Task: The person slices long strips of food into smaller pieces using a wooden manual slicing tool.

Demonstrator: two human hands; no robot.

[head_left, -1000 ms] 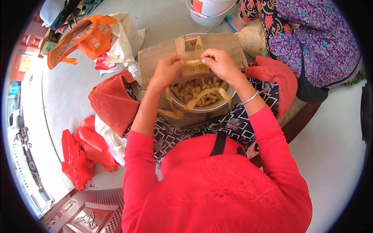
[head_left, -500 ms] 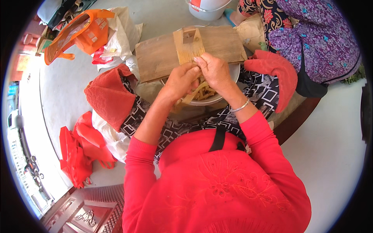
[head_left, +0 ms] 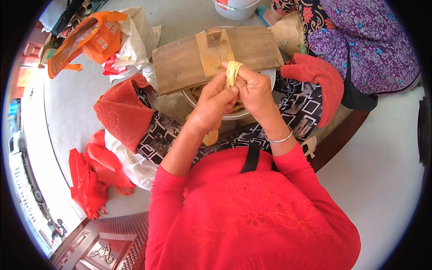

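Note:
Both of my hands are together above a metal basin (head_left: 240, 116). A soft, pale-yellow strip (head_left: 233, 73) forms an upright loop at their fingertips; its exact kind I cannot make out. My right hand (head_left: 257, 92), closed, pinches the strip at the base of this loop. Beside it my left hand (head_left: 212, 102) is closed too, thumb and fingers pressed on the same strip. Below the left hand hangs a yellowish end (head_left: 210, 137). Yellow-brown pieces (head_left: 238, 106) lie in the basin, largely hidden by my hands. A wooden board (head_left: 256, 47) rests across the basin's far side.
A smaller wooden piece (head_left: 211, 56) lies on the board. Red cloths (head_left: 121, 112) cover my knees. Orange (head_left: 101, 42) and red bags (head_left: 92, 168) sit at the left. A white bucket (head_left: 238, 10) stands beyond; another person in purple floral clothing (head_left: 364, 49) is at the right.
The strip, stretched low between my hands before, now stands up in a loop at the fingertips. My left hand has shifted slightly right and down; my right hand has turned and lowered.

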